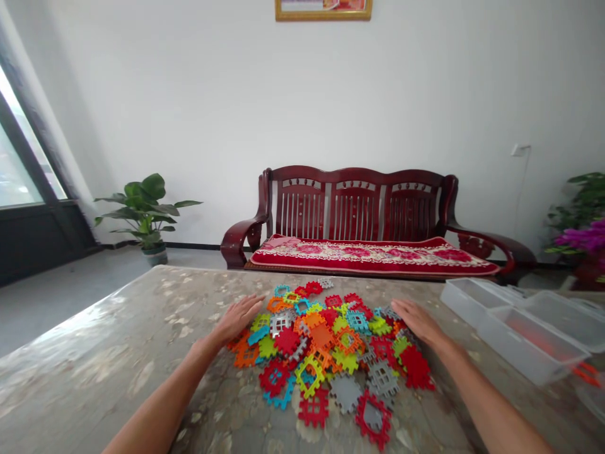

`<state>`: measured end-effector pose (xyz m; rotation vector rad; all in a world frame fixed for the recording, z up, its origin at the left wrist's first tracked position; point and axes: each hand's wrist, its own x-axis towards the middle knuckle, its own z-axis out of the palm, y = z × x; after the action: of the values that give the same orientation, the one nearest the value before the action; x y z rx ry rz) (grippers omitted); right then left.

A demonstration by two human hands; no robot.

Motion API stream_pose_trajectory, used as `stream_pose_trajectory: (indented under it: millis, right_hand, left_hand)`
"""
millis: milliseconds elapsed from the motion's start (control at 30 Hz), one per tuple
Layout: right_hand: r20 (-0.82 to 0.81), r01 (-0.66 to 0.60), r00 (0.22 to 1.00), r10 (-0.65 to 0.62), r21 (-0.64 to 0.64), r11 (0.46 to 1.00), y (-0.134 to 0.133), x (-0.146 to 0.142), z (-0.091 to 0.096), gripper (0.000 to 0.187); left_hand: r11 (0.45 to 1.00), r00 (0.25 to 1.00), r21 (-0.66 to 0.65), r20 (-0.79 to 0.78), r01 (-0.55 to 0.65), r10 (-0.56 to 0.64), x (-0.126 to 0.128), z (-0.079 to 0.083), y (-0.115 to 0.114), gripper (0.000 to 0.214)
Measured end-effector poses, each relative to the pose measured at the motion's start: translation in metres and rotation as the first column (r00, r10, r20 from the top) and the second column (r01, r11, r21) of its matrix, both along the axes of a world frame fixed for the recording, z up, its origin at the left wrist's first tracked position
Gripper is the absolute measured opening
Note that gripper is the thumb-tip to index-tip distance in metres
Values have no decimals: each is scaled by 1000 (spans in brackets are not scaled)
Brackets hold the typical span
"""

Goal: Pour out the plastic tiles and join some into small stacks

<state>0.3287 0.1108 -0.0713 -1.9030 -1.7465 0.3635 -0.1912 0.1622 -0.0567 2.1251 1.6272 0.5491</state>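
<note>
A heap of flat, toothed plastic tiles [331, 347] in red, orange, green, blue and grey lies spread on a marbled table [118, 353]. My left hand [236, 318] rests flat at the heap's left edge, fingers stretched out, touching the orange and green tiles there. My right hand [416, 320] lies flat at the heap's right edge, fingers together and extended over the red and grey tiles. Neither hand holds a tile.
Clear plastic bins [520, 328] with a lid stand at the table's right side. Behind the table is a dark red wooden bench [359, 214] with a flowered cushion. A potted plant [146, 214] stands at the left wall, flowers [586, 239] at the right.
</note>
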Motion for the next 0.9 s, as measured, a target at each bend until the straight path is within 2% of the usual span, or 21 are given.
stream_pose_trajectory:
  millis: [100, 200, 367, 500, 600, 700, 767, 900]
  right_hand:
    - [-48, -86, 995, 84, -38, 996, 3, -8, -9, 69]
    - [-86, -118, 990, 115, -27, 993, 6, -23, -8, 70]
    - [-190, -284, 940, 283, 21, 959, 0, -38, 9, 56]
    - [-285, -273, 918, 276, 51, 961, -6, -43, 23, 52]
    - [-346, -243, 902, 257, 85, 966, -9, -43, 26, 53]
    - [-407, -128, 894, 187, 167, 978, -11, -40, 20, 55]
    - [-434, -43, 892, 130, 205, 978, -13, -39, 14, 56]
    - [-452, 38, 888, 80, 246, 968, -18, -38, 6, 55]
  left_hand:
    - [999, 998, -12, -49, 33, -33, -4, -7, -9, 62]
    - [991, 991, 31, 25, 128, -129, 8, -6, -19, 62]
    - [979, 955, 34, 218, 199, -201, 29, 5, -33, 64]
    - [974, 916, 46, 331, 224, -226, 42, 18, -36, 60]
    - [972, 923, 85, 304, 219, -234, 59, 30, -21, 59]
    - [963, 941, 85, 204, 257, -270, 84, 38, 11, 59]
    - [962, 956, 69, 119, 263, -269, 106, 37, 34, 60]
    - [948, 939, 37, 132, 316, -318, 148, 26, 69, 58]
